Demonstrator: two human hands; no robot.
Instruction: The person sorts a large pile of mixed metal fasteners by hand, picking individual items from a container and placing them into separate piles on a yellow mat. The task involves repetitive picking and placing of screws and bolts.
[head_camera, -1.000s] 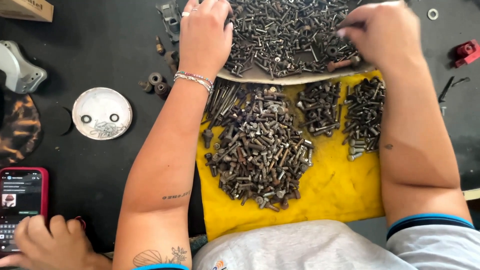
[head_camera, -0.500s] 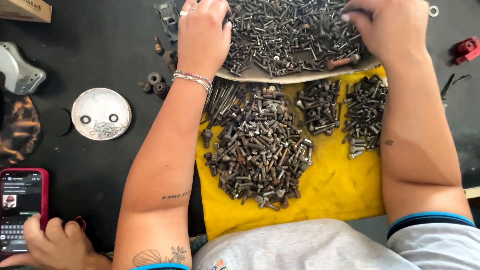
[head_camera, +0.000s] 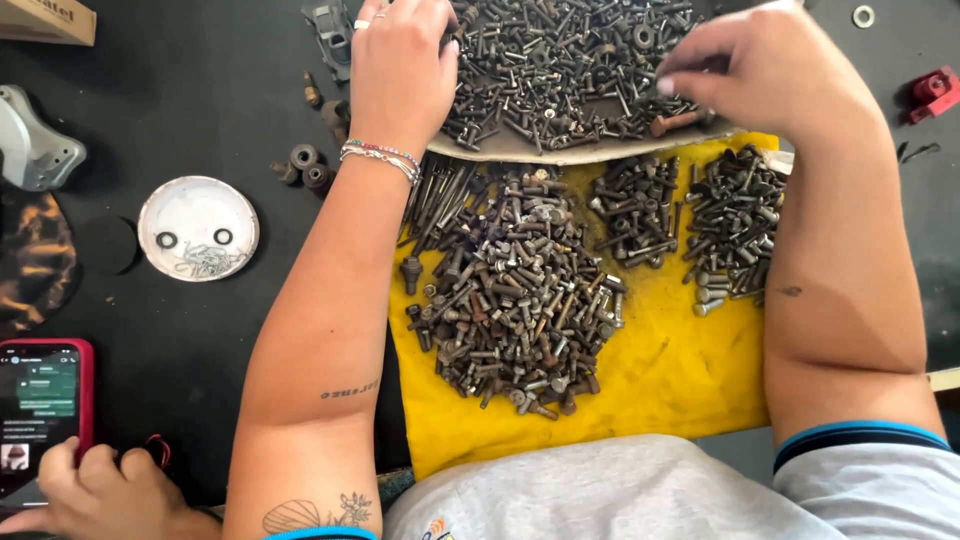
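The fingers (head_camera: 668, 82) of the right hand (head_camera: 770, 75) are pinched together over the mixed fasteners (head_camera: 560, 70) heaped on a grey cardboard sheet (head_camera: 560, 155); whether a single piece is clamped between them cannot be told. The left hand (head_camera: 400, 70) rests at the left edge of the same heap, its fingers curled down and together on the pieces, nothing visibly gripped. The cardboard sheet overlaps the far edge of a yellow cloth (head_camera: 660, 380), the landmark here. On the cloth lie a large bolt pile (head_camera: 515, 300) toward its left and two smaller piles (head_camera: 635, 210) (head_camera: 730, 225) toward its right. Risk: the sheet overhangs the sorted piles, so a push from either hand could probably spill loose pieces over its edge and mix them in. Left of the cloth, on the black worktop (head_camera: 200, 100), sit a round white lid (head_camera: 198, 228) and, nearer, a red-cased phone (head_camera: 45, 410) under another person's hand (head_camera: 95, 495). A tan cardboard box (head_camera: 50, 18) lies at the far left corner.
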